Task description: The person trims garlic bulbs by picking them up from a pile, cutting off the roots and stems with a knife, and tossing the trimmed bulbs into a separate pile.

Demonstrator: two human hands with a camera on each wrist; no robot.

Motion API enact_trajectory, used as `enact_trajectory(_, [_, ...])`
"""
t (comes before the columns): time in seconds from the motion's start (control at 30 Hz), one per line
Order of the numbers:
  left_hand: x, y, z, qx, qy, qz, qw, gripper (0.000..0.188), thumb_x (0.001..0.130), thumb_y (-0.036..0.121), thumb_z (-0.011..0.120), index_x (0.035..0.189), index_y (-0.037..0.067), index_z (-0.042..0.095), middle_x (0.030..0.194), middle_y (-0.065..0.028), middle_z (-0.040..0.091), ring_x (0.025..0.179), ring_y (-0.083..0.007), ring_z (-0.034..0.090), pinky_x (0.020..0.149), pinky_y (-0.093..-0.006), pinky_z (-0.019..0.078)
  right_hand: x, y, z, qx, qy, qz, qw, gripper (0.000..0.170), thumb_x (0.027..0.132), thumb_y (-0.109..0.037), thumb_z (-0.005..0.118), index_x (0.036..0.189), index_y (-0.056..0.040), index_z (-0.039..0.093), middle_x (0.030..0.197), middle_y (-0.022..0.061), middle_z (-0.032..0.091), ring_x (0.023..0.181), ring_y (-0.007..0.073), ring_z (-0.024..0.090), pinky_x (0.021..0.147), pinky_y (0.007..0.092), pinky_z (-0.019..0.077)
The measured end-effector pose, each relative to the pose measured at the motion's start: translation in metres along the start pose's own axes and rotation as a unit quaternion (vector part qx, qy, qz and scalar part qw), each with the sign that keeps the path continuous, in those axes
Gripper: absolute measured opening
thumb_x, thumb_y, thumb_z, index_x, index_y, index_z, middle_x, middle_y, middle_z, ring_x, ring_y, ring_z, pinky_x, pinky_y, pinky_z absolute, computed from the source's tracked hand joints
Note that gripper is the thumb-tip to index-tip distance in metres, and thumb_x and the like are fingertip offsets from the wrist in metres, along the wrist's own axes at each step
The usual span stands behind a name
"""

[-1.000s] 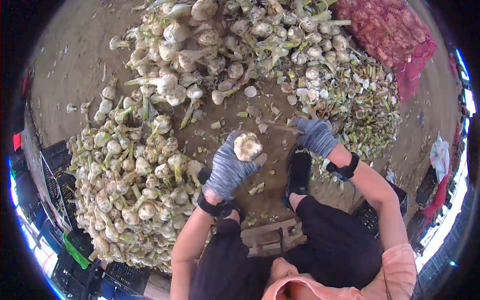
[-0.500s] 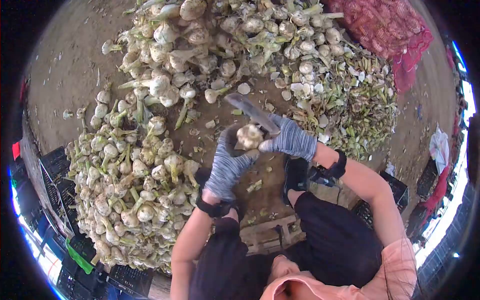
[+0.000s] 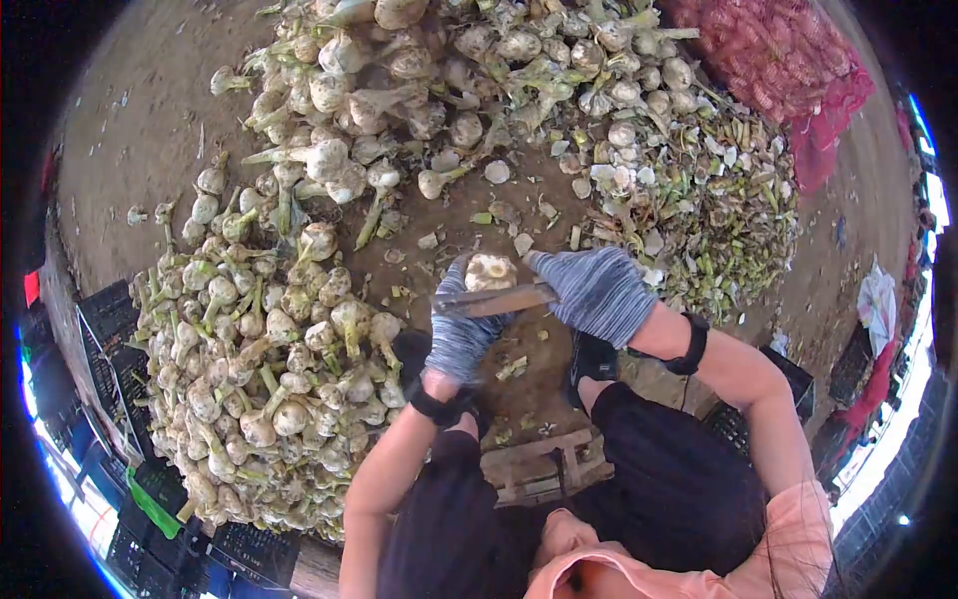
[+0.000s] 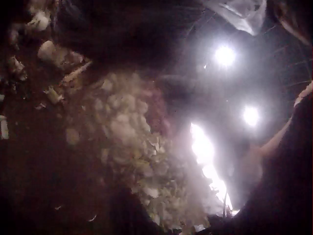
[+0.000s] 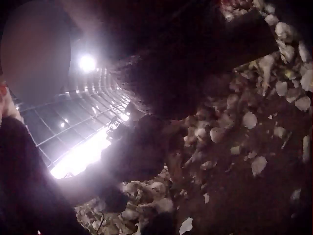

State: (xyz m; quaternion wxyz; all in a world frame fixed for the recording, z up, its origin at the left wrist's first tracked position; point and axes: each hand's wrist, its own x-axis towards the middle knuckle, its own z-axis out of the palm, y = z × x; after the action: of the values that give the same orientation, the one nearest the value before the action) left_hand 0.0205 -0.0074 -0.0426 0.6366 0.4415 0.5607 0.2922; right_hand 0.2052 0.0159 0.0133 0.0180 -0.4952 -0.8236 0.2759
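Observation:
A trimmed garlic bulb (image 3: pixel 491 272) sits in my left hand (image 3: pixel 457 339), whose gloved fingers grip it from the left and below. In my right hand (image 3: pixel 604 293), also in a grey striped glove, I hold a knife (image 3: pixel 494 300). Its flat blade points left and lies across the near side of the bulb, overlapping the left glove in the head view. The knife's handle is hidden inside the right glove. Both wrist views are dark, and the bulb does not show clearly in them.
Garlic with stalks forms a big heap (image 3: pixel 269 369) on the left and another heap (image 3: pixel 399 90) ahead. Cut stalks and peelings form a pile (image 3: pixel 718 220) at right, below a red mesh sack (image 3: pixel 773 60). Black crates (image 3: pixel 115 339) stand at far left.
The right hand came in from the right with the knife to the bulb. The blade swung from beyond the bulb to its near side. The left hand still holds the bulb.

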Motion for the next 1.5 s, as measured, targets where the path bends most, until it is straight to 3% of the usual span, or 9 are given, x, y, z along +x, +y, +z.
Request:
enact_trajectory(0.13, [-0.001, -0.018, -0.006, 0.164, 0.013, 0.049, 0.985, 0.060, 0.067, 0.020, 0.074, 0.114, 0.001, 0.043, 0.093, -0.0084, 0.064, 0.082, -0.0172, 0.063, 0.075, -0.0274, 0.0502, -0.002, 0.007, 0.010, -0.035, -0.013, 0.009, 0.999, 0.024, 0.078, -0.016, 0.051, 0.098, -0.0041, 0.053, 0.071, 0.0094, 0.059, 0.066, 0.0241, 0.061, 0.051, 0.0377, 0.0459])
enact_trajectory(0.23, [0.004, -0.021, -0.002, 0.422, -0.018, 0.253, 0.870, 0.056, 0.066, 0.019, 0.075, 0.111, 0.002, 0.046, 0.091, -0.0086, 0.064, 0.080, -0.0181, 0.063, 0.072, -0.0267, 0.0503, -0.004, 0.010, 0.012, -0.037, 0.022, -0.005, 0.999, 0.022, 0.078, -0.015, 0.050, 0.096, -0.0033, 0.053, 0.072, 0.0106, 0.060, 0.067, 0.0248, 0.061, 0.051, 0.0375, 0.0457])
enact_trajectory(0.37, [-0.015, 0.021, 0.006, 0.113, 0.012, 0.058, 0.992, 0.048, 0.065, 0.016, 0.077, 0.104, 0.003, 0.050, 0.089, -0.0061, 0.063, 0.079, -0.0128, 0.061, 0.071, -0.0259, 0.0492, -0.018, 0.057, 0.027, -0.027, 0.070, 0.023, 0.997, 0.033, 0.073, -0.013, 0.056, 0.105, -0.0054, 0.056, 0.075, 0.0132, 0.062, 0.066, 0.0296, 0.061, 0.057, 0.0373, 0.0478])
enact_trajectory(0.4, [-0.017, 0.037, 0.007, -0.010, 0.057, 0.028, 0.998, 0.046, 0.066, 0.014, 0.077, 0.101, 0.003, 0.051, 0.089, -0.0049, 0.063, 0.078, -0.0108, 0.059, 0.070, -0.0255, 0.0488, -0.020, 0.087, 0.044, -0.056, -0.063, 0.220, 0.972, 0.033, 0.073, -0.013, 0.058, 0.105, -0.0057, 0.056, 0.078, 0.0144, 0.062, 0.071, 0.0303, 0.062, 0.059, 0.0379, 0.0480])
enact_trajectory(0.8, [-0.007, 0.037, 0.004, -0.123, -0.040, -0.037, 0.991, 0.062, 0.059, 0.012, 0.081, 0.111, 0.007, 0.047, 0.104, -0.0037, 0.055, 0.093, -0.0123, 0.053, 0.082, -0.0274, 0.0462, -0.015, 0.050, 0.042, 0.236, 0.069, 0.196, 0.949, 0.026, 0.075, -0.022, 0.063, 0.093, -0.0038, 0.060, 0.082, 0.0167, 0.062, 0.075, 0.0332, 0.061, 0.065, 0.0397, 0.0478])
enact_trajectory(0.83, [-0.009, 0.036, 0.004, -0.094, -0.035, 0.007, 0.995, 0.062, 0.057, 0.012, 0.082, 0.110, 0.009, 0.050, 0.104, -0.0056, 0.054, 0.094, -0.0168, 0.053, 0.083, -0.0301, 0.0456, -0.012, 0.055, 0.044, 0.352, 0.007, 0.286, 0.891, 0.025, 0.077, -0.026, 0.062, 0.089, -0.0045, 0.061, 0.077, 0.0157, 0.062, 0.071, 0.0324, 0.060, 0.064, 0.0383, 0.0475])
enact_trajectory(0.97, [-0.003, 0.023, -0.004, 0.324, -0.084, 0.192, 0.922, 0.043, 0.060, 0.014, 0.077, 0.097, 0.007, 0.057, 0.099, -0.0112, 0.054, 0.089, -0.0304, 0.055, 0.079, -0.0358, 0.0468, -0.018, 0.064, 0.054, 0.269, 0.057, 0.155, 0.949, 0.026, 0.077, -0.028, 0.061, 0.090, -0.0053, 0.061, 0.073, 0.0156, 0.061, 0.068, 0.0327, 0.059, 0.063, 0.0371, 0.0475])
enact_trajectory(1.2, [0.005, 0.023, -0.005, 0.475, -0.197, 0.311, 0.799, 0.029, 0.062, 0.011, 0.064, 0.091, 0.012, 0.061, 0.096, -0.0074, 0.057, 0.084, -0.0309, 0.055, 0.068, -0.0379, 0.0482, 0.011, 0.045, 0.037, 0.232, -0.005, 0.122, 0.965, 0.023, 0.077, -0.024, 0.058, 0.092, -0.0063, 0.060, 0.077, 0.0173, 0.061, 0.073, 0.0365, 0.059, 0.066, 0.0422, 0.0474])
enact_trajectory(1.5, [-0.012, 0.046, -0.047, 0.386, -0.111, 0.247, 0.882, 0.022, 0.064, 0.007, 0.065, 0.086, 0.011, 0.060, 0.094, -0.0061, 0.057, 0.084, -0.0284, 0.056, 0.069, -0.0357, 0.0484, -0.020, 0.109, 0.055, 0.009, -0.151, 0.175, 0.973, 0.033, 0.079, -0.032, 0.054, 0.096, -0.0050, 0.059, 0.092, 0.0177, 0.061, 0.085, 0.0346, 0.059, 0.075, 0.0429, 0.0464])
